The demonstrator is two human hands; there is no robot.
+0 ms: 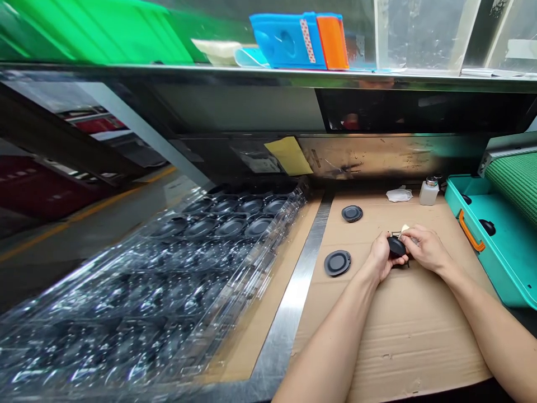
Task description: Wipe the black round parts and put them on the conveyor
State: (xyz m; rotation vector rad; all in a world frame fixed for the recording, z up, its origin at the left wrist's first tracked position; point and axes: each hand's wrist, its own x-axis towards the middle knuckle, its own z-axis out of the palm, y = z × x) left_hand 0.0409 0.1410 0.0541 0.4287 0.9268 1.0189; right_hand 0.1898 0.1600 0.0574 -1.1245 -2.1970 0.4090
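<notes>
Black oval cap (396,246) is held at 12 o'clock above the bench, long axis toward 4 o'clock; left hand (381,256) curls closed around it, right hand (425,248) pinches its upper end.

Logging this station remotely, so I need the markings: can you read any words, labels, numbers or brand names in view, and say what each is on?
Nothing is legible.
The white paper label on the dark panel: too blurred to read.
The yellow note: no writing can be made out.
The striped strip on the blue case: no readable characters.
</notes>
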